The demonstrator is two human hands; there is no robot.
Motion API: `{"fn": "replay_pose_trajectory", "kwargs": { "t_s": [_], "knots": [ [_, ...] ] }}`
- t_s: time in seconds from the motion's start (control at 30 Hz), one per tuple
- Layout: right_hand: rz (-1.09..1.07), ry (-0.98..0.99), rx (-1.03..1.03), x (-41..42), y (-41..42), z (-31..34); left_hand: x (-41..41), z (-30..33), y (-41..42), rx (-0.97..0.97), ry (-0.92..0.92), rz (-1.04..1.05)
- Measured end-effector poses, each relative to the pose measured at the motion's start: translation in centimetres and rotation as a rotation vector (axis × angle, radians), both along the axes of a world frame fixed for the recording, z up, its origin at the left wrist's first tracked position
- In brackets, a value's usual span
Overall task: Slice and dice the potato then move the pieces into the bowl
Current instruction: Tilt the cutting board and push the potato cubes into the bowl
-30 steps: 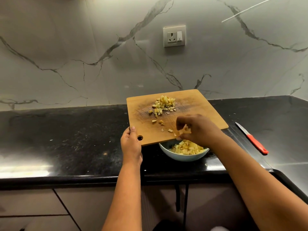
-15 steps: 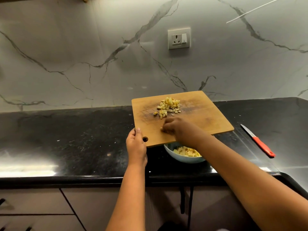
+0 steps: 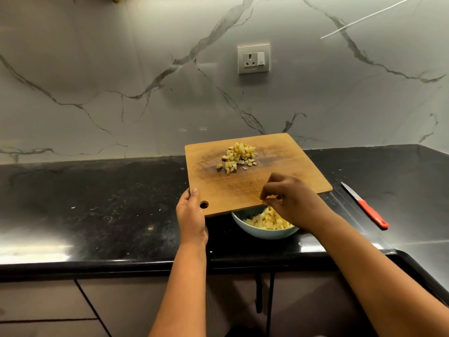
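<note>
A wooden cutting board (image 3: 286,166) is held tilted over a white bowl (image 3: 252,229) on the black counter. My left hand (image 3: 190,214) grips the board's near left corner by its hanging hole. A small heap of diced potato (image 3: 239,155) lies on the far part of the board. My right hand (image 3: 291,199) hovers at the board's near edge above the bowl, its fingers pinching a few potato pieces (image 3: 271,197). More diced potato (image 3: 267,221) fills the bowl, partly hidden by my right hand and the board.
A knife with a red handle (image 3: 370,212) lies on the counter to the right of the board. A wall socket (image 3: 253,59) sits on the marble backsplash. The counter's front edge (image 3: 121,265) runs below the bowl, with cabinet fronts underneath.
My right hand reached up the board to the loose pieces, then drew back to the near edge over the bowl with pieces pinched. My left hand kept its hold on the board.
</note>
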State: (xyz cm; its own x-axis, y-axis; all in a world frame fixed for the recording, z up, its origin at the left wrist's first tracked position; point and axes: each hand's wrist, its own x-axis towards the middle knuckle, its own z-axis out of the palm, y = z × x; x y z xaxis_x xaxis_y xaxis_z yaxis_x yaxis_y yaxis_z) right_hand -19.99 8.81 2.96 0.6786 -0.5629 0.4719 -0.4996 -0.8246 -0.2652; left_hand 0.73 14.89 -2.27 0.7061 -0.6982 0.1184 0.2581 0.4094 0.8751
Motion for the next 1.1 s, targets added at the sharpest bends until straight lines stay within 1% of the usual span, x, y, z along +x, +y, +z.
{"fn": "replay_pose_trajectory", "kwargs": {
  "t_s": [0.03, 0.1, 0.17, 0.2, 0.27, 0.47, 0.5, 0.6, 0.67, 0.8, 0.87, 1.1],
  "knots": [
    [0.007, -0.007, 0.071, 0.4, -0.6, 0.1, 0.0, 0.0, 0.0, -0.009, 0.009, -0.009],
    [0.03, -0.096, 0.146, 1.3, -2.0, 0.7, 0.0, 0.1, 0.0, -0.02, 0.015, -0.021],
    [0.003, -0.185, 0.144, 2.3, -3.8, 1.8, 0.0, 0.0, -0.1, -0.028, 0.029, -0.018],
    [-0.029, -0.195, 0.13, 3.0, -4.7, 2.3, 0.0, -0.1, -0.2, -0.035, 0.037, -0.016],
    [-0.087, -0.137, 0.117, 4.8, -6.3, 3.7, 0.1, -0.2, -0.3, -0.048, 0.048, -0.02],
    [-0.132, 0.176, 0.087, 9.8, -8.5, 5.8, 0.2, -0.2, -0.3, -0.064, 0.011, -0.038],
    [-0.142, 0.189, 0.07, 9.9, -8.6, 5.8, 0.2, -0.2, -0.3, -0.064, 0.009, -0.036],
    [-0.166, 0.145, 0.008, 9.0, -8.0, 5.4, 0.2, -0.2, -0.4, -0.049, 0.014, -0.026],
    [-0.178, 0.141, 0.0, 8.0, -6.7, 4.9, 0.3, -0.2, -0.5, -0.043, 0.018, -0.019],
    [-0.164, 0.29, 0.002, 5.5, -3.2, 3.3, 0.2, -0.3, -0.5, -0.032, 0.004, -0.008],
    [-0.162, 0.329, 0.034, 4.4, -1.5, 2.5, 0.2, -0.2, -0.3, -0.028, 0.001, -0.008],
    [-0.096, 0.196, 0.103, 1.5, 2.3, -0.6, -0.1, 0.1, 0.1, -0.036, -0.005, -0.013]
  ]
}}
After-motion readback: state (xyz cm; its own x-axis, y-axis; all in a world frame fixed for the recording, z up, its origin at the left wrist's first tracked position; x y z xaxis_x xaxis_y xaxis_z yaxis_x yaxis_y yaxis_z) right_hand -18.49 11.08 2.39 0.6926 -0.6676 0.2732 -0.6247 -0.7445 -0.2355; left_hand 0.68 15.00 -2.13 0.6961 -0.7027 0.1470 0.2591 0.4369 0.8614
